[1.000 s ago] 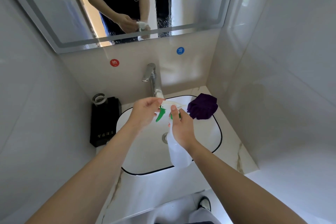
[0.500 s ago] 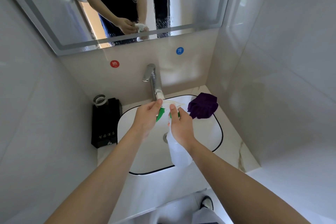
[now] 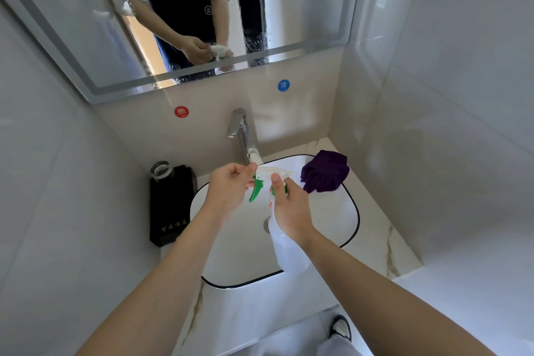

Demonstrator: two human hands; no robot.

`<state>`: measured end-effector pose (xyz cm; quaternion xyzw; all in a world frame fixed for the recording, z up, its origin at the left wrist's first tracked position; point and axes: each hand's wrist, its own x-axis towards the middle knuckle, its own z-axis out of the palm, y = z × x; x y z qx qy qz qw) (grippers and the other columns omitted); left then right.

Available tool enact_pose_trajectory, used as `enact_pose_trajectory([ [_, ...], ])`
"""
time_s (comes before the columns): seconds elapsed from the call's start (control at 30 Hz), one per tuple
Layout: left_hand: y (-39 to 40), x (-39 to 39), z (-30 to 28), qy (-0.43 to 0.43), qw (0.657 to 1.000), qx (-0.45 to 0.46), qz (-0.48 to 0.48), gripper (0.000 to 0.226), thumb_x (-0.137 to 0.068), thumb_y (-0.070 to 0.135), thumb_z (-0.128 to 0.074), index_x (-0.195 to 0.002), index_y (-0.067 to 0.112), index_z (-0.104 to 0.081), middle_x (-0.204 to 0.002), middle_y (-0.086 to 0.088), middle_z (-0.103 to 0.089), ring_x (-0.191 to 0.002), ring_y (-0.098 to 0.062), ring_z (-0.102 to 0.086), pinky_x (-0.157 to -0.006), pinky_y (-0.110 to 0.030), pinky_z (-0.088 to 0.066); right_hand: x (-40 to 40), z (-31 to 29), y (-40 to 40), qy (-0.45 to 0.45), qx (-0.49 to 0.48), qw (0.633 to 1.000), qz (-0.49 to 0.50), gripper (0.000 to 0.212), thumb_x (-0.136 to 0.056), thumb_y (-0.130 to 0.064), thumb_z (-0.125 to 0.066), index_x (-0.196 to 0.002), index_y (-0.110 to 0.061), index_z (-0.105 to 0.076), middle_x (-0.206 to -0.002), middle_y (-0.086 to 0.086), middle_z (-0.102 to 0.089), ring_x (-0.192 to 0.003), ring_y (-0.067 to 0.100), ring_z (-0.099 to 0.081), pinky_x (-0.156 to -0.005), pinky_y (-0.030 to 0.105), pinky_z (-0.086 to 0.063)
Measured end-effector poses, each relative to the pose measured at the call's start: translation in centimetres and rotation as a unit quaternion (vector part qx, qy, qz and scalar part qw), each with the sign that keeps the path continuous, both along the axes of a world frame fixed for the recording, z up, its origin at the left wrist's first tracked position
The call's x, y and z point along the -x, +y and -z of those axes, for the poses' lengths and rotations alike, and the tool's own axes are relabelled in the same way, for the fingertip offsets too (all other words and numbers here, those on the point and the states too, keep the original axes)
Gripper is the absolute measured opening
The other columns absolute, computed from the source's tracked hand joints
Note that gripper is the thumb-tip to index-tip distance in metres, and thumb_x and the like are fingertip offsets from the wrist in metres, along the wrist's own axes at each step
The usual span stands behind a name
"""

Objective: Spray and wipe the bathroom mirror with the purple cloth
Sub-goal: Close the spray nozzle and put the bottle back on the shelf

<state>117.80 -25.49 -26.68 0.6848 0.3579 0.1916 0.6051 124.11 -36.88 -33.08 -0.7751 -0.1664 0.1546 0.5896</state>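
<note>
Purple cloth [image 3: 324,173]: bunched on the basin's far right corner, spilling onto the counter, untouched.
Spray bottle [image 3: 286,246]: translucent, white head, green trigger [image 3: 256,190], held over the basin.
Right hand [image 3: 290,206]: wrapped round the bottle's neck, thumb up by the collar.
Left hand [image 3: 231,186]: fingers curled, fingertips pinching the nozzle end of the spray head.
Mirror [image 3: 303,9]: above on the back wall, droplets near its lower edge.
Basin [image 3: 332,217]: white, black-rimmed, tap [image 3: 241,133] behind.
Black box [image 3: 170,205]: on the counter's left edge.
</note>
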Motion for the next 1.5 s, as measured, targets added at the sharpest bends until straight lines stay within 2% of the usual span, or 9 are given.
enact_pose_trajectory([
  [0.4, 0.8, 0.4, 0.4, -0.004, 1.000, 0.019, -0.004, 0.010, -0.099, 0.012, -0.068, -0.089, 0.008, -0.069, -0.081, 0.001, -0.076, -0.066, -0.002, -0.072, -0.081, -0.030, -0.053, -0.8, 0.7, 0.9, 0.023, 0.005, 1.000, -0.021, 0.057, -0.089, -0.079, -0.037, -0.071, -0.027, -0.053, -0.068, 0.006, -0.063, -0.070, 0.032, -0.066, -0.076, 0.052, -0.055],
  [0.63, 0.1, 0.3, 2.1, -0.006, 0.999, 0.034, -0.007, 0.024, -0.103, 0.026, -0.063, -0.097, 0.005, -0.072, -0.091, -0.007, -0.078, -0.091, -0.023, -0.073, -0.094, -0.042, -0.056, -0.9, 0.6, 0.1, 0.026, 0.001, 1.000, -0.015, 0.054, -0.090, -0.073, -0.042, -0.073, -0.023, -0.052, -0.072, 0.010, -0.064, -0.074, 0.035, -0.066, -0.078, 0.052, -0.055],
  [0.73, -1.0, 0.3, 3.7, -0.019, 0.998, 0.049, -0.022, 0.031, -0.108, 0.029, -0.053, -0.094, 0.010, -0.073, -0.091, -0.007, -0.080, -0.088, -0.018, -0.075, -0.083, -0.029, -0.057, -0.5, 0.7, -0.6, 0.011, 0.012, 0.999, -0.030, 0.038, -0.096, -0.061, -0.046, -0.078, -0.029, -0.054, -0.068, -0.003, -0.063, -0.071, 0.026, -0.063, -0.073, 0.045, -0.054],
  [0.87, -3.4, 1.4, 5.5, 0.016, 0.992, 0.099, -0.071, 0.028, -0.108, 0.021, -0.046, -0.105, 0.010, -0.071, -0.100, 0.000, -0.074, -0.081, -0.013, -0.067, -0.067, -0.021, -0.048, -0.2, 0.7, -1.1, -0.042, 0.015, 0.998, -0.033, 0.027, -0.105, -0.039, -0.051, -0.079, -0.031, -0.049, -0.064, -0.014, -0.058, -0.059, 0.002, -0.053, -0.062, 0.017, -0.040],
  [1.03, -6.8, 4.7, 8.1, 0.050, 0.981, 0.172, -0.079, 0.019, -0.102, 0.003, -0.049, -0.106, 0.012, -0.064, -0.107, 0.001, -0.065, -0.085, -0.014, -0.063, -0.062, -0.013, -0.046, 0.0, 0.9, -2.2, -0.078, 0.015, 0.995, -0.059, 0.018, -0.105, -0.036, -0.052, -0.098, -0.019, -0.056, -0.081, -0.006, -0.062, -0.072, 0.008, -0.057, -0.069, 0.023, -0.044],
  [1.17, -9.8, 5.6, 10.4, 0.122, 0.983, 0.132, 0.037, 0.056, -0.092, -0.005, -0.057, -0.142, 0.019, -0.049, -0.144, 0.002, -0.050, -0.116, -0.025, -0.061, -0.094, -0.028, -0.050, 0.3, 0.5, -3.9, -0.098, 0.017, 0.993, -0.056, 0.015, -0.104, -0.037, -0.053, -0.107, -0.023, -0.056, -0.088, -0.010, -0.063, -0.080, 0.005, -0.059, -0.072, 0.021, -0.046],
  [1.3, -13.4, 4.5, 9.4, 0.095, 0.987, 0.095, 0.083, 0.084, -0.084, 0.003, -0.077, -0.149, 0.030, -0.033, -0.138, 0.007, -0.048, -0.119, -0.019, -0.054, -0.105, -0.037, -0.051, 1.3, 0.1, -7.5, -0.112, 0.009, 0.994, 0.008, 0.022, -0.102, -0.041, -0.056, -0.106, -0.020, -0.061, -0.089, -0.008, -0.065, -0.084, 0.004, -0.063, -0.073, 0.023, -0.047],
  [1.37, -15.4, 3.7, 9.2, 0.112, 0.991, 0.018, 0.072, 0.086, -0.076, 0.015, -0.083, -0.141, 0.043, -0.035, -0.135, 0.006, -0.051, -0.126, -0.024, -0.052, -0.109, -0.046, -0.049, 1.8, -0.1, -10.6, -0.085, -0.026, 0.994, 0.065, 0.024, -0.101, -0.036, -0.061, -0.109, -0.014, -0.067, -0.089, -0.011, -0.068, -0.084, -0.001, -0.065, -0.075, 0.020, -0.052],
  [1.5, -20.1, 2.6, 10.0, 0.215, 0.946, -0.209, 0.127, 0.092, -0.070, 0.030, -0.084, -0.151, 0.031, -0.041, -0.148, 0.004, -0.051, -0.138, -0.025, -0.045, -0.115, -0.049, -0.040, 2.9, 0.5, -19.1, 0.064, -0.098, 0.963, 0.242, 0.034, -0.102, -0.035, -0.061, -0.120, -0.008, -0.070, -0.098, -0.003, -0.074, -0.087, 0.002, -0.070, -0.072, 0.008, -0.050],
])
